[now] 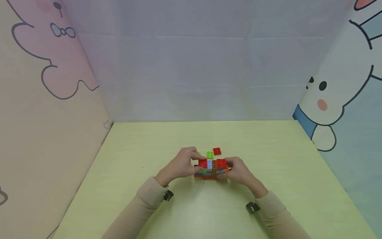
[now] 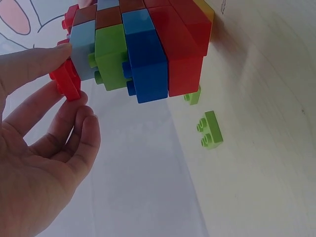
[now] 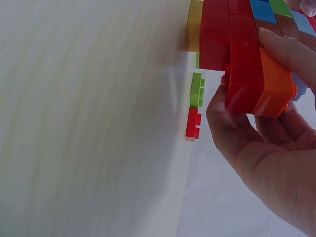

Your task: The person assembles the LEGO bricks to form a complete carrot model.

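A block wall of stacked toy bricks [image 1: 213, 172], in red, blue, green, brown, orange and light blue layers, stands on the table between both hands. My left hand [image 1: 185, 162] pinches a small red brick [image 2: 67, 81] at the wall's top left, thumb on the near face and fingers behind. In the left wrist view this brick touches a light blue brick [image 2: 83, 52]; whether it is fully seated I cannot tell. At the wall's right end my right hand [image 1: 240, 174] grips it, the thumb in front and the fingers behind, around an orange brick [image 3: 275, 84].
Behind the wall lie a loose lime green brick [image 1: 210, 155] and a loose red brick [image 1: 217, 151]. Another green brick [image 1: 199, 153] shows partly behind my left fingers. The pale table [image 1: 155, 136] meets a white backdrop [image 1: 185, 76], with printed side panels left and right.
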Demonstrator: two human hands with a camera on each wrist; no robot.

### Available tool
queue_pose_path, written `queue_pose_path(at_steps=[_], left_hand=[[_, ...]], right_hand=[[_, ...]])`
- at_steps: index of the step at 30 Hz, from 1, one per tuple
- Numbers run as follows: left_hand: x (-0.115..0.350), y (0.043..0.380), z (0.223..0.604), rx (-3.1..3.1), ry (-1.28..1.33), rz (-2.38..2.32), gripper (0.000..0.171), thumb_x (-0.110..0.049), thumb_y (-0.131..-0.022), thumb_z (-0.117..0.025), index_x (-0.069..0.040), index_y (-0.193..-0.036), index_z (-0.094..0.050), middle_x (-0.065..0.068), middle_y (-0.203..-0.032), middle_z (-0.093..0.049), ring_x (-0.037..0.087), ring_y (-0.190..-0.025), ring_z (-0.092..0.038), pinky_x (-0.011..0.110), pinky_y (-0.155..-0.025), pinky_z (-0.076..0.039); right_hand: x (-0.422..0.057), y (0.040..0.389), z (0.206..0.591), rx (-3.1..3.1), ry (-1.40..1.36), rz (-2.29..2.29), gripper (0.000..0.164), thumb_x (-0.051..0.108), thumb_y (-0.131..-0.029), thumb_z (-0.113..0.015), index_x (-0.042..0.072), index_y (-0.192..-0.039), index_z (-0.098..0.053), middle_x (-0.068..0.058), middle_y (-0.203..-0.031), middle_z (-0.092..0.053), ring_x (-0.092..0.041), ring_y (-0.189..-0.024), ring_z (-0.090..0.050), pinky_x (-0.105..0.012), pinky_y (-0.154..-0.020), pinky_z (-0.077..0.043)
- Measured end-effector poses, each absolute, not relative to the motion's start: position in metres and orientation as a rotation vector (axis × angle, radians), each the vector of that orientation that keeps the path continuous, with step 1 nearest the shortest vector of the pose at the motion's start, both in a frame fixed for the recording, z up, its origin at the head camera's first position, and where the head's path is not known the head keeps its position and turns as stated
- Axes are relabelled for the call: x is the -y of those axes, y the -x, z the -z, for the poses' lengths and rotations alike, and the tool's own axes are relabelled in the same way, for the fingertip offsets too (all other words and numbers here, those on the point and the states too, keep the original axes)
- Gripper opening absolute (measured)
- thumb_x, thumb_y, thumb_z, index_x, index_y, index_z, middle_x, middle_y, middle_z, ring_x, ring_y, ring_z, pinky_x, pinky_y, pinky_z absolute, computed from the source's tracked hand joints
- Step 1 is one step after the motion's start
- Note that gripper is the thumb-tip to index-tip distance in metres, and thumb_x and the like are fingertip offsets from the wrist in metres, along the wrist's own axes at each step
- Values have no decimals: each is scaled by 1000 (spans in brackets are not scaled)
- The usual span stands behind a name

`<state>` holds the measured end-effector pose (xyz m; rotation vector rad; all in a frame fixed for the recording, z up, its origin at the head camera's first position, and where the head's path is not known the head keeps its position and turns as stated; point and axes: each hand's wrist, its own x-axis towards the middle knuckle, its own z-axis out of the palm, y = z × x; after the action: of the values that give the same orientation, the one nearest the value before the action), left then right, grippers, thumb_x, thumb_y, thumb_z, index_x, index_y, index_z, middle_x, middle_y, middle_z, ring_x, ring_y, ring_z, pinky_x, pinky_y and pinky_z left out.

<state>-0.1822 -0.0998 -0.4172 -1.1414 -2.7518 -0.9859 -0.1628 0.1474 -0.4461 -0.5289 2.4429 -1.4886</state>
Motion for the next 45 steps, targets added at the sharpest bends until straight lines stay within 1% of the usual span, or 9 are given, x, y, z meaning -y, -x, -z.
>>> queue_pose_path(at_steps=[5, 8, 11, 14, 19, 24, 30, 37, 45], left_hand=[[100, 182, 419, 2745, 1113, 1015, 31, -17, -79, -78, -10, -109, -74, -5, -81, -55, 11, -67, -44, 22, -54, -38], [100, 182, 422, 2737, 1095, 1034, 32, -16, -78, -79, -10, -109, -74, -2, -83, -57, 16, -69, -48, 23, -55, -39], [99, 181, 425, 2737, 1069, 1081, 30, -15, -78, -79, -11, -108, -74, -2, -83, -57, 21, -74, -54, 24, -60, -43], [98, 180, 428, 2736, 1028, 1138, 29, -15, -78, -79, -11, -106, -74, -5, -84, -55, 22, -81, -57, 30, -68, -49], [95, 180, 435, 2733, 970, 1193, 30, -15, -76, -81, -11, -103, -71, -7, -86, -54, 20, -84, -58, 38, -74, -51], [93, 181, 441, 2721, 960, 1227, 31, -13, -76, -81, -10, -104, -69, -5, -92, -58, 15, -84, -58, 36, -74, -52], [91, 180, 447, 2729, 930, 1263, 34, -13, -76, -81, -8, -107, -67, -4, -99, -63, 10, -85, -57, 32, -74, -52], [93, 181, 454, 2736, 907, 1337, 33, -11, -76, -81, -10, -106, -67, -4, -101, -64, 9, -87, -59, 26, -76, -50], [99, 180, 466, 2819, 876, 1355, 37, -12, -74, -83, -12, -108, -67, -8, -100, -64, 6, -89, -60, 31, -80, -50]], right_hand=[[-144, 159, 435, -2455, 512, 1470, 34, -2, -74, -79, -2, -106, -68, -7, -100, -68, -25, -94, -62, -45, -84, -48], [-144, 159, 435, -2450, 514, 1473, 34, -2, -75, -79, -2, -107, -68, -8, -101, -68, -26, -94, -61, -45, -84, -48], [-144, 159, 436, -2442, 518, 1478, 34, -1, -75, -79, -2, -107, -68, -8, -101, -68, -26, -95, -61, -46, -85, -47], [-144, 158, 436, -2444, 514, 1479, 34, -1, -76, -78, -2, -108, -67, -8, -102, -67, -27, -96, -61, -46, -85, -47], [-143, 157, 435, -2463, 515, 1464, 33, -2, -76, -78, -2, -107, -68, -8, -101, -67, -28, -96, -61, -47, -86, -47], [-145, 163, 447, -2466, 516, 1474, 34, -1, -75, -79, -1, -107, -68, -8, -101, -67, -28, -96, -61, -47, -85, -47], [-152, 174, 473, -2454, 515, 1490, 38, 7, -74, -82, 4, -110, -68, -4, -104, -67, -24, -98, -60, -43, -86, -47], [-153, 176, 476, -2437, 530, 1502, 39, 11, -73, -84, 5, -109, -69, -3, -103, -67, -22, -96, -61, -41, -84, -48], [-152, 176, 474, -2432, 500, 1486, 41, 10, -73, -83, 4, -111, -68, -3, -104, -67, -22, -96, -60, -41, -84, -48]])
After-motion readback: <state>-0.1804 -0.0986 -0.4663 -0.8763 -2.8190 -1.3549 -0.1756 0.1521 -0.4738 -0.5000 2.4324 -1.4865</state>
